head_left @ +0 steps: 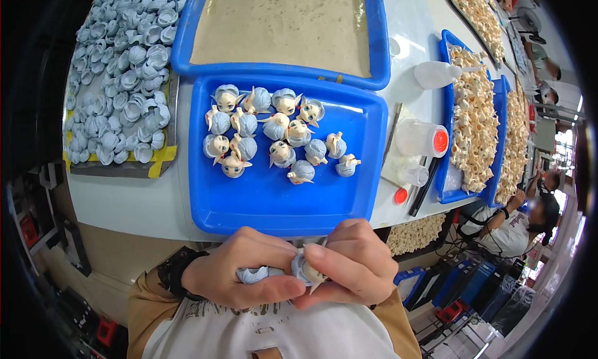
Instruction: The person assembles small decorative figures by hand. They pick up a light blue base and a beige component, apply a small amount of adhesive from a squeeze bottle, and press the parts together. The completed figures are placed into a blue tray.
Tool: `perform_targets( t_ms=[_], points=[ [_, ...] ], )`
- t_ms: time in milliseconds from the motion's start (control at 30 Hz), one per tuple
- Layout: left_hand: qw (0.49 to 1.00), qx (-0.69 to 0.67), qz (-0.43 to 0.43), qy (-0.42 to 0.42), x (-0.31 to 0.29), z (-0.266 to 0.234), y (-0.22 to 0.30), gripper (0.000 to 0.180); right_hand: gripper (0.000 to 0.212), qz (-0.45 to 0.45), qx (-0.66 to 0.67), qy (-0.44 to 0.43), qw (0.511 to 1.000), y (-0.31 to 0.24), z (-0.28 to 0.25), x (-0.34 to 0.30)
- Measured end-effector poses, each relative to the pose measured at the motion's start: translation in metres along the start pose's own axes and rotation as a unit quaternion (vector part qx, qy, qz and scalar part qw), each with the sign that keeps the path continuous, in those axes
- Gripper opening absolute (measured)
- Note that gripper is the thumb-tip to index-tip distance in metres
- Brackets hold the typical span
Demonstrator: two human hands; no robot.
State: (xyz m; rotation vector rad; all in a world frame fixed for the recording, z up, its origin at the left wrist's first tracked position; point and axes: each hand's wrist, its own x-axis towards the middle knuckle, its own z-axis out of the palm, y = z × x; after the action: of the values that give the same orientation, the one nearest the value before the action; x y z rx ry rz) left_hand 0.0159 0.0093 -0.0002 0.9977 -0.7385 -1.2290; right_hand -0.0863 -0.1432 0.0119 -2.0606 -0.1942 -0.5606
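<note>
Close to my body, just in front of the tray's near edge, both hands are together. My left hand point(255, 265) is closed, with a pale blue-grey hair piece point(252, 275) showing under its fingers. My right hand point(358, 265) pinches a small doll head point(314, 273) with a pointed ear and a blue-grey hair shell, partly covered by the fingers. My left fingertips touch the same head. Beyond my hands lies a blue tray point(280, 212). Several doll heads point(281, 152) with blue-grey hair sit in its far half, turned various ways.
A blue-rimmed tray point(280, 70) with a beige surface stands behind. Many hair shells point(131, 78) cover a taped board at left. At right are a squeeze bottle point(433, 75), a clear jar point(414, 138), a black marker-like stick point(425, 186), and blue trays of cream parts point(470, 122). People sit farther right.
</note>
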Motion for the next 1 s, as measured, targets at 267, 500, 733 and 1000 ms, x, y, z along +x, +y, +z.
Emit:
perform_targets(
  t_ms=[267,500,733,1000],
  points=[
    [0.996,0.021,-0.06,-0.067,-0.001,-0.01,0.011,0.029,0.044,0.008,-0.1,-0.012,0.995,0.001,0.005,-0.005],
    [0.948,-0.267,0.032,0.169,-0.027,-0.041,0.0,0.044,0.043,0.182,-0.199,-0.157,0.95,0.01,0.007,0.017],
    [0.95,-0.249,-0.017,0.189,-0.025,-0.036,0.007,0.055,0.029,0.054,-0.008,-0.06,0.997,-0.006,-0.011,0.028],
    [0.959,-0.227,-0.014,0.17,-0.014,-0.024,-0.001,0.056,0.02,-0.17,0.004,0.219,0.961,-0.048,0.012,0.051]
  ],
)
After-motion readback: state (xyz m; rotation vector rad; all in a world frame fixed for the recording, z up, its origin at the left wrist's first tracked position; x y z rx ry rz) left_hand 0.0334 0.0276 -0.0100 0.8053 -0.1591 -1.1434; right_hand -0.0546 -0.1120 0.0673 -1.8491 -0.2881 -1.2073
